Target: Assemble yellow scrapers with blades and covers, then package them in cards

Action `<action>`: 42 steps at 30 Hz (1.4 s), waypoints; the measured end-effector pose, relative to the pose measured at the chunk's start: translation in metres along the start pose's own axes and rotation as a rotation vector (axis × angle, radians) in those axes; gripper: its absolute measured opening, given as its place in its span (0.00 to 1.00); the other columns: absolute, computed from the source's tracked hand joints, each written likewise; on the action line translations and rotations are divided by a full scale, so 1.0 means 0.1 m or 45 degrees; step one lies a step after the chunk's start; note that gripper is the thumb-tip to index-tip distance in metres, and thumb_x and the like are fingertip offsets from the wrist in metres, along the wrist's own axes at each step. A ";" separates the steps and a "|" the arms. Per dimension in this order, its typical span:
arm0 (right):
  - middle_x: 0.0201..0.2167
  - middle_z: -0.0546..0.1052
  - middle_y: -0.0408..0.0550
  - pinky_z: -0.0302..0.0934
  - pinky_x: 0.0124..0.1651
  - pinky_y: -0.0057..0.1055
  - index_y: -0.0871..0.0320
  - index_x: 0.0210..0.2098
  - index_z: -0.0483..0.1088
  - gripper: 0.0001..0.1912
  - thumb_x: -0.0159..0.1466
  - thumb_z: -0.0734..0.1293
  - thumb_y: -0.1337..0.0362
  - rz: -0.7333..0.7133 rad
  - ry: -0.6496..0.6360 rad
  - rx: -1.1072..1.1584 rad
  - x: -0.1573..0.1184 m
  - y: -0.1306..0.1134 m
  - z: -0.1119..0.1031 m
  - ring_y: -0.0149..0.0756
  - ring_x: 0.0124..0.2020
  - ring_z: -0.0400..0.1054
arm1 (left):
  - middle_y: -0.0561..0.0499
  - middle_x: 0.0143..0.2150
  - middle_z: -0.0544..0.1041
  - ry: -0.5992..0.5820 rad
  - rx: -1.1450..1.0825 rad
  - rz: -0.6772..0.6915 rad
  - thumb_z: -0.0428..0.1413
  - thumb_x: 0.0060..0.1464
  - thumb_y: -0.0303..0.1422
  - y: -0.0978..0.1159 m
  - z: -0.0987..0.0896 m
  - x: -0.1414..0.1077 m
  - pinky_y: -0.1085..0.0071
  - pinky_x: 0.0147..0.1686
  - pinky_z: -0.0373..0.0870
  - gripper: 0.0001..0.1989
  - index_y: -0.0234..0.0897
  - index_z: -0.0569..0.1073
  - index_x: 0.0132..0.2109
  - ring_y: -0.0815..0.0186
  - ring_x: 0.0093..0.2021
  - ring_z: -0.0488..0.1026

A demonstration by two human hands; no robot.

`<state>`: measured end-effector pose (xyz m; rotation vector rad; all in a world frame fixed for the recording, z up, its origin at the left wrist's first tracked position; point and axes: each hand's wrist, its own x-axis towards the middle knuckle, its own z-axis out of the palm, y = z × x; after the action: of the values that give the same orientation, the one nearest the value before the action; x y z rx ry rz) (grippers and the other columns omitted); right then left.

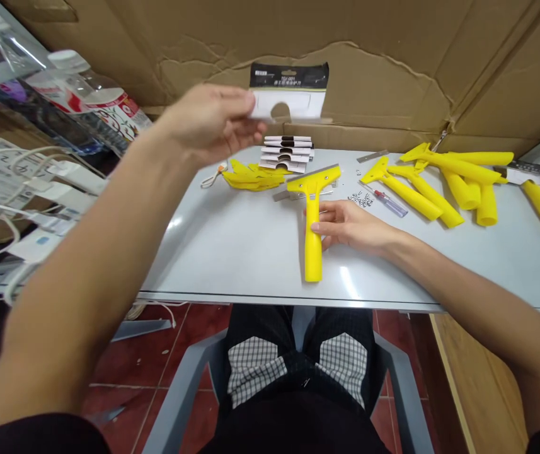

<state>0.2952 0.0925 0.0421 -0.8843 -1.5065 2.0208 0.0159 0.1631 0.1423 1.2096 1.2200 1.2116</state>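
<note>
My left hand (225, 120) is raised over the back of the table, pinching the left edge of a black and white packaging card (291, 94) with a round notch. My right hand (345, 226) holds the handle of a yellow scraper (314, 233) upright near the table's middle, its wide head pointing away from me. Behind the scraper lies a stack of folded white cards (286, 153), with several flat yellow pieces (253, 176) to its left. Small metal screws (361, 199) and a clear-handled screwdriver (390, 203) lie right of the scraper head.
Several yellow scraper handles (459, 167) are piled at the right of the table (232, 252). Plastic bottles (104, 104) and white cables (19, 221) crowd the left side. A cardboard wall (383, 82) stands behind the table.
</note>
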 end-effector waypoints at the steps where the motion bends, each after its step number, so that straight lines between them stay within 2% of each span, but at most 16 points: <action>1: 0.40 0.84 0.48 0.82 0.44 0.33 0.56 0.46 0.82 0.18 0.60 0.86 0.66 -0.007 0.028 -0.013 0.00 -0.01 -0.01 0.38 0.43 0.81 | 0.54 0.34 0.85 -0.049 0.012 0.047 0.66 0.74 0.29 -0.12 0.02 -0.16 0.65 0.53 0.79 0.11 0.37 0.78 0.39 0.69 0.39 0.79; 3: 0.40 0.84 0.50 0.82 0.43 0.33 0.56 0.45 0.81 0.15 0.61 0.85 0.66 -0.029 0.129 -0.052 -0.01 -0.06 -0.06 0.39 0.42 0.81 | 0.52 0.33 0.84 -0.101 0.011 0.200 0.76 0.62 0.37 -0.36 0.06 -0.42 0.59 0.53 0.83 0.15 0.40 0.80 0.34 0.65 0.38 0.80; 5: 0.41 0.84 0.51 0.82 0.43 0.33 0.56 0.44 0.82 0.12 0.63 0.83 0.67 -0.057 0.275 -0.092 -0.03 -0.14 -0.14 0.39 0.42 0.79 | 0.49 0.36 0.86 -0.089 0.027 0.280 0.78 0.55 0.43 -0.57 0.11 -0.56 0.56 0.51 0.85 0.15 0.41 0.83 0.34 0.61 0.40 0.83; 8: 0.43 0.84 0.53 0.81 0.45 0.34 0.56 0.41 0.81 0.07 0.65 0.79 0.68 -0.138 0.466 -0.104 -0.08 -0.30 -0.32 0.39 0.43 0.79 | 0.48 0.36 0.86 -0.053 0.100 0.266 0.77 0.51 0.43 -0.79 0.16 -0.63 0.58 0.47 0.87 0.15 0.41 0.82 0.31 0.59 0.39 0.85; 11: 0.45 0.84 0.53 0.82 0.49 0.37 0.55 0.42 0.79 0.06 0.67 0.78 0.65 -0.248 0.577 -0.121 -0.14 -0.45 -0.47 0.40 0.45 0.79 | 0.48 0.31 0.85 -0.080 0.232 0.237 0.76 0.51 0.42 -0.90 0.17 -0.66 0.60 0.43 0.87 0.15 0.40 0.81 0.28 0.59 0.35 0.85; 15: 0.47 0.83 0.54 0.82 0.55 0.42 0.53 0.43 0.77 0.09 0.68 0.79 0.61 -0.304 0.648 -0.190 -0.18 -0.54 -0.57 0.43 0.48 0.80 | 0.47 0.31 0.86 -0.154 0.393 0.224 0.76 0.52 0.39 -0.90 0.14 -0.75 0.61 0.43 0.87 0.13 0.41 0.84 0.27 0.56 0.37 0.86; 19: 0.46 0.83 0.53 0.81 0.55 0.46 0.53 0.43 0.77 0.08 0.67 0.79 0.62 -0.304 0.667 -0.208 -0.17 -0.52 -0.59 0.44 0.48 0.80 | 0.46 0.37 0.87 -0.171 0.296 0.152 0.77 0.51 0.39 -0.90 0.14 -0.82 0.59 0.45 0.87 0.10 0.41 0.86 0.30 0.56 0.39 0.87; 22: 0.45 0.83 0.52 0.80 0.52 0.44 0.53 0.42 0.78 0.07 0.67 0.78 0.64 -0.306 0.672 -0.211 -0.15 -0.51 -0.59 0.44 0.46 0.80 | 0.46 0.38 0.87 -0.182 0.255 0.069 0.78 0.48 0.38 -0.91 0.15 -0.82 0.60 0.43 0.87 0.09 0.42 0.87 0.31 0.56 0.40 0.87; 27: 0.46 0.83 0.55 0.77 0.50 0.39 0.55 0.42 0.79 0.03 0.70 0.74 0.68 -0.347 0.700 -0.148 -0.16 -0.53 -0.60 0.39 0.44 0.78 | 0.46 0.31 0.86 -0.312 0.298 -0.108 0.77 0.48 0.36 -0.90 0.13 -0.81 0.62 0.39 0.85 0.08 0.42 0.87 0.28 0.59 0.34 0.84; 30: 0.44 0.82 0.54 0.76 0.54 0.42 0.53 0.43 0.78 0.05 0.69 0.76 0.68 -0.411 0.738 -0.131 -0.17 -0.55 -0.62 0.41 0.47 0.78 | 0.45 0.30 0.86 -0.394 0.327 -0.204 0.77 0.48 0.35 -0.90 0.13 -0.82 0.62 0.39 0.84 0.07 0.41 0.88 0.29 0.59 0.33 0.84; 35: 0.45 0.80 0.52 0.75 0.62 0.49 0.47 0.45 0.73 0.19 0.63 0.84 0.58 -0.502 0.752 -0.130 -0.15 -0.50 -0.68 0.50 0.56 0.76 | 0.44 0.33 0.88 -0.389 0.317 -0.254 0.79 0.49 0.37 -0.94 0.15 -0.83 0.61 0.40 0.84 0.10 0.41 0.87 0.29 0.58 0.35 0.85; 39: 0.46 0.80 0.52 0.75 0.62 0.52 0.45 0.45 0.71 0.21 0.63 0.84 0.55 -0.537 0.740 -0.131 -0.12 -0.46 -0.69 0.53 0.60 0.75 | 0.45 0.33 0.88 -0.406 0.320 -0.254 0.78 0.49 0.36 -0.95 0.14 -0.84 0.62 0.40 0.83 0.11 0.42 0.85 0.29 0.59 0.35 0.86; 42: 0.49 0.79 0.51 0.77 0.62 0.51 0.48 0.44 0.71 0.19 0.63 0.83 0.58 -0.567 0.748 -0.082 -0.09 -0.43 -0.66 0.50 0.59 0.77 | 0.47 0.32 0.88 -0.426 0.364 -0.215 0.79 0.49 0.37 -0.94 0.15 -0.84 0.62 0.39 0.83 0.11 0.42 0.84 0.27 0.59 0.35 0.85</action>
<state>0.3493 0.1420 0.0725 -0.9556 -1.2868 1.2572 0.0308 0.0787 0.0484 1.4200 1.2379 0.6920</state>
